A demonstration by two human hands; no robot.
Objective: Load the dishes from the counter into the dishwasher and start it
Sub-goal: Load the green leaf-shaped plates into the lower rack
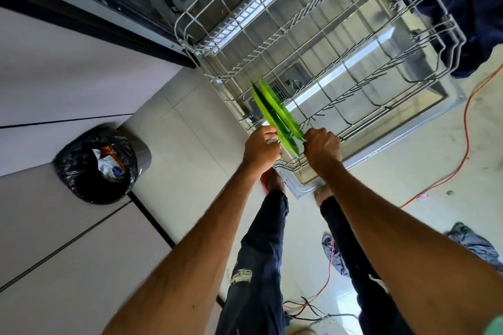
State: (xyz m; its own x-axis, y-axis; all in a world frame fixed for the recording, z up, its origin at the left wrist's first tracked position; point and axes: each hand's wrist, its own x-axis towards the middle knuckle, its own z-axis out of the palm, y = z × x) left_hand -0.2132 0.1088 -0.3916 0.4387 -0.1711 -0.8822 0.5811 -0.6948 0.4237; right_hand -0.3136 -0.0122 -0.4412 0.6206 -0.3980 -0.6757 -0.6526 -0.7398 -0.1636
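L hand (261, 147) & R hand (322, 149) both grip the two green plates (277, 114), held on edge btwn them over the rack (321, 114). Drop each into its own tine slot, upright w/ a gap, then let go.

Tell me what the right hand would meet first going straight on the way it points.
The thin bright-green plate that the right hand pinches; beyond it, probably the second green plate and grey wire rack, depth unclear.

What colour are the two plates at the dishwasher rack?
The plates are bright green, seen best in the head view.
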